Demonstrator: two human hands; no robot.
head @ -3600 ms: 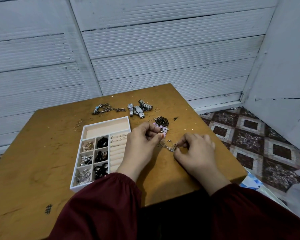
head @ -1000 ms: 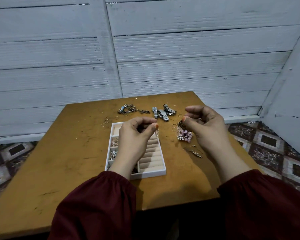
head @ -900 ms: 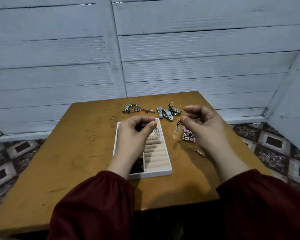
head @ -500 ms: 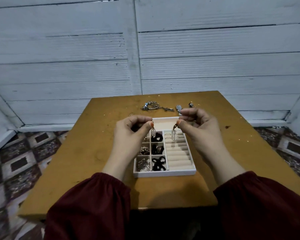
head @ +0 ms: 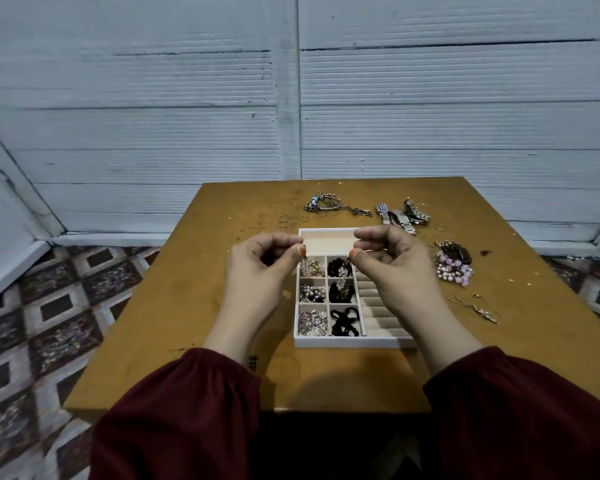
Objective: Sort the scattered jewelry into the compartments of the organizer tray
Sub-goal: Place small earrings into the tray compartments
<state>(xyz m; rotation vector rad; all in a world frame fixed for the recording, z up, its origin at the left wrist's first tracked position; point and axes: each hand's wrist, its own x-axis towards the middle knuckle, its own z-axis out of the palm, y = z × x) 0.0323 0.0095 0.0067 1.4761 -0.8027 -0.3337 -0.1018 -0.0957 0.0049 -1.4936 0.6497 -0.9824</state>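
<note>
A white organizer tray [head: 354, 342] sits mid-table, with small compartments of beads and black pieces on its left and ring rolls on its right. My left hand [head: 257, 271] pinches a small dangling earring [head: 305, 266] above the top left small compartment. My right hand [head: 395, 268] pinches a matching dangling earring [head: 343, 271] over the middle column. Both hands hover above the tray, a little apart.
Loose jewelry lies on the brown table [head: 174, 306]: bangles [head: 326, 204] and watches [head: 400, 216] at the back, thin rings [head: 284, 221] beyond the tray, a pink and pearl bead pile [head: 452, 266] and a thin chain [head: 475, 308] to the right. White plank walls stand behind.
Both hands lifted from the table right of the tray, each with an earring, and came over the tray. My view swung right so the tray now lies centred.
</note>
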